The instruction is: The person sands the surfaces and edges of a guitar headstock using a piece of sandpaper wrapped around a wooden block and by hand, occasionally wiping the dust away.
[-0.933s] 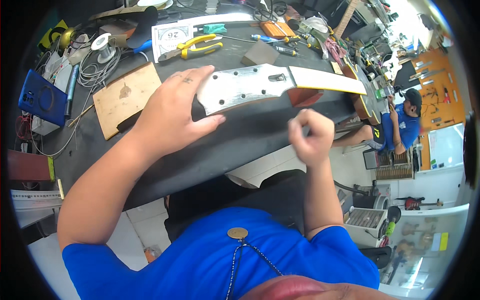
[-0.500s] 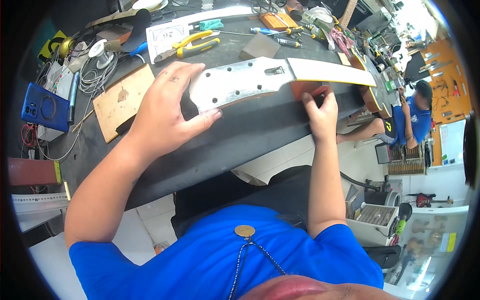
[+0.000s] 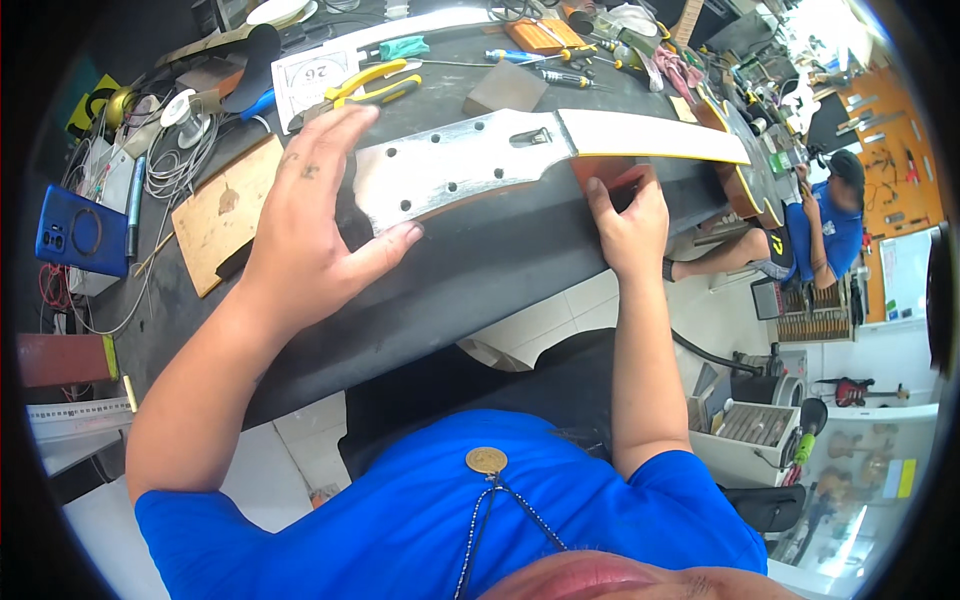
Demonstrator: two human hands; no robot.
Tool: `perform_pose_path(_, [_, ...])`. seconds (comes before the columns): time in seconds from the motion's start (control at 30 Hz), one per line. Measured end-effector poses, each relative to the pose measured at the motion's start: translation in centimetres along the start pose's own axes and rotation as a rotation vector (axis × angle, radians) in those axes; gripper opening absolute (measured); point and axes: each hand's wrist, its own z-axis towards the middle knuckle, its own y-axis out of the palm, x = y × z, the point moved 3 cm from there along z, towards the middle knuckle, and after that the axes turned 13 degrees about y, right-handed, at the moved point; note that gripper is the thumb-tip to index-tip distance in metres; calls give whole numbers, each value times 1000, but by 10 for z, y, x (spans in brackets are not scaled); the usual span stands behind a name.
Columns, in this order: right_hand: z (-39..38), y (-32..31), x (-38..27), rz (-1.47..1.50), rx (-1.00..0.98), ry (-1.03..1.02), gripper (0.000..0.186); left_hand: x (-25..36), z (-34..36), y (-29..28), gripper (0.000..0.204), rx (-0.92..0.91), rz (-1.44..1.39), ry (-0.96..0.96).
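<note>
A guitar neck [image 3: 650, 137] with a pale whitish face and a yellow edge line lies across the bench, its headstock [image 3: 440, 165] toward the left. Several dark peg holes and a slot near the nut mark the headstock. My left hand [image 3: 305, 215] is open around the headstock's end, fingers and thumb spread; whether it touches is unclear. Under the near side of the neck, my right hand [image 3: 635, 220] pinches a reddish-brown piece [image 3: 596, 171] between thumb and fingers. Part of that piece is hidden, and I cannot tell its kind. The guitar body [image 3: 745, 195] shows at the right.
Yellow-handled pliers [image 3: 375, 85], a grey block [image 3: 505, 88] and screwdrivers [image 3: 565, 77] lie beyond the neck. At the left are a wooden board [image 3: 225, 215], coiled wire [image 3: 175, 165] and a blue phone [image 3: 85, 230]. Another person [image 3: 835, 215] sits at the far right.
The view has shifted slightly, moving the bench things left in the picture. My left fingers have lifted a little farther from the headstock's edge. My right hand keeps its place under the neck.
</note>
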Motion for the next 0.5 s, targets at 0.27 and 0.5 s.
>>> perform_pose_path(0.27, [-1,-6,-11,-43,11,-23,42,-2,-2,2,85,-245,-27,72])
perform_pose_path(0.5, [0,-8,-13,-36,-12,-40,56,-1,1,2,79,-233,-27,65])
